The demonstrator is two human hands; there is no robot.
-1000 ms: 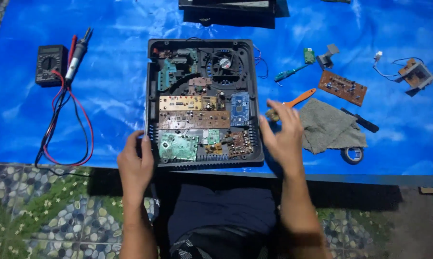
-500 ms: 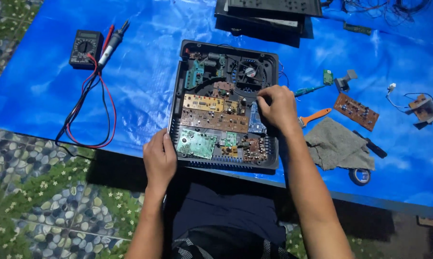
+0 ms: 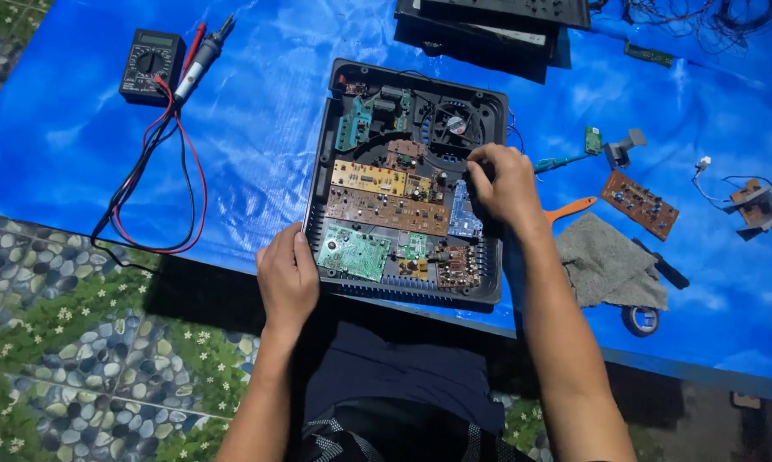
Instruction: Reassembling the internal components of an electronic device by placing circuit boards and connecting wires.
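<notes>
— Where are the hands?

— Both are on the opened black device case (image 3: 343, 103) lying on the blue tarp (image 3: 257, 145). The left hand (image 3: 288, 275) lies flat at the case's near left corner, fingers together and curled over the rim, thumb up beside the green circuit board (image 3: 353, 252). It steadies the case rather than clamps it.

— And the right one?

— The right hand (image 3: 504, 184) comes in from the right side, wrist bent, forearm running back toward the body. Its fingers are bunched together and pressed down among the boards just below the cooling fan (image 3: 454, 127), next to a small blue board (image 3: 463, 218). Whether they pinch anything I cannot tell; the knuckles hide the tips.

— What's inside the case?

— A yellow board (image 3: 369, 178) and a brown board (image 3: 386, 210) across the middle, the green one nearest the person.

— Around it?

— A multimeter (image 3: 150, 64) with red and black leads to the far left. To the right, an orange-handled tool (image 3: 574, 208) just beside the right wrist, a grey cloth (image 3: 608, 261), a loose brown board (image 3: 640, 204) and a roll of tape (image 3: 640, 320).
</notes>
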